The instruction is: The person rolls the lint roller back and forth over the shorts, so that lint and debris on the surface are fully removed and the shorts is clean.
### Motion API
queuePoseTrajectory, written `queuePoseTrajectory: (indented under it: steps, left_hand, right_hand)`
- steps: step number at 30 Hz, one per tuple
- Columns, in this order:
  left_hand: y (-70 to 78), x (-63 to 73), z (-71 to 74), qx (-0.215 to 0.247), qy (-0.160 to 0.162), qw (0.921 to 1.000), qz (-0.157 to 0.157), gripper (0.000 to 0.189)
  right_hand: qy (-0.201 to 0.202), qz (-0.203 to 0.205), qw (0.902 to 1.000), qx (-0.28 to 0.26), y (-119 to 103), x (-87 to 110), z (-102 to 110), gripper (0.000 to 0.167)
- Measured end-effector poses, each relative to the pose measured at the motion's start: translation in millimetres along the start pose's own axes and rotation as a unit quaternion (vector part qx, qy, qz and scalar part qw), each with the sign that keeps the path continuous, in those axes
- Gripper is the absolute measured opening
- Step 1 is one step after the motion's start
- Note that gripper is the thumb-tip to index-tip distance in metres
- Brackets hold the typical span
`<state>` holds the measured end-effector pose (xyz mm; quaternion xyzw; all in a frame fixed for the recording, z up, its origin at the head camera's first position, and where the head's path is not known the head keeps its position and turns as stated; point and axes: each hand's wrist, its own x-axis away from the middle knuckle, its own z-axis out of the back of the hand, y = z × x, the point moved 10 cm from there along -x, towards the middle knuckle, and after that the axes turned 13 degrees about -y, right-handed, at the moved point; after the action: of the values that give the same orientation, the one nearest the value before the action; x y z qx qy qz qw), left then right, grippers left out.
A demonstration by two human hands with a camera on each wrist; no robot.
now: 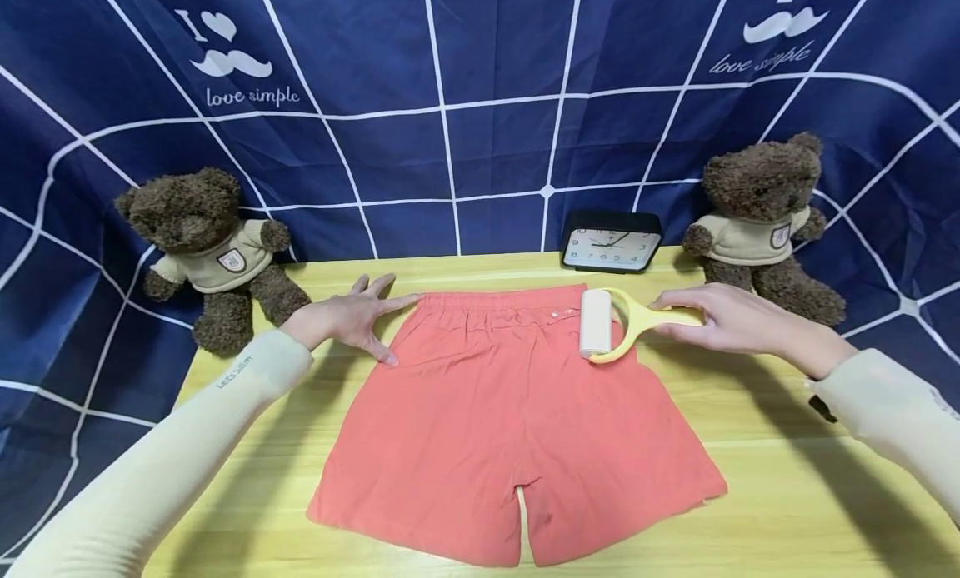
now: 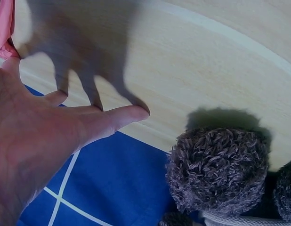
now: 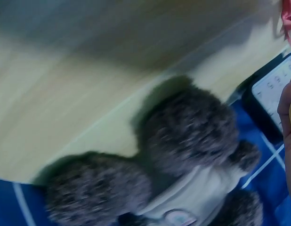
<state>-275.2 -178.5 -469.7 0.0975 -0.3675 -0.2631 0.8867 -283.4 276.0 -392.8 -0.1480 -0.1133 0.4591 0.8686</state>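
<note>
While your right hand grips the yellow-handled white roller, steady the coral cloth shorts with your spread left hand.

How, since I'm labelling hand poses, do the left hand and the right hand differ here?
The left hand has its fingers spread and holds nothing, while the right hand grips the yellow handle of a roller. The left hand is at the left end of the waistband of the red shorts; the right hand is just beyond their right edge. Both emerge from pale sleeves.
</note>
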Motion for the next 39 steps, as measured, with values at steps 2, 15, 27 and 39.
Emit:
queuePoseTrajectory:
  steps: [2, 15, 27, 39]
  left_hand:
    - [0.1, -1.0, -0.6, 0.003, -0.001, 1.0000, -0.002, 0.120]
    - [-6.4, -4.4, 0.7, -0.007, -0.015, 0.9996, 0.022, 0.121]
    - [-12.7, 23.4, -3.6, -0.020, 0.089, 0.9955, -0.027, 0.092]
    - [0.7, 67.4, -58.7, -0.119, 0.208, 0.9627, -0.126, 0.102]
  right_hand:
    - [0.004, -0.012, 0.9999, -0.001, 5.5, 10.6, 1.7, 0.036]
    - [0.017, -0.050, 0.9964, 0.066, 12.9, 71.5, 17.0, 0.044]
    - [0.082, -0.187, 0.9773, 0.057, -14.8, 118.8, 39.9, 0.039]
    - [0.105, -0.142, 0.9841, -0.015, -111.9, 49.9, -2.5, 0.041]
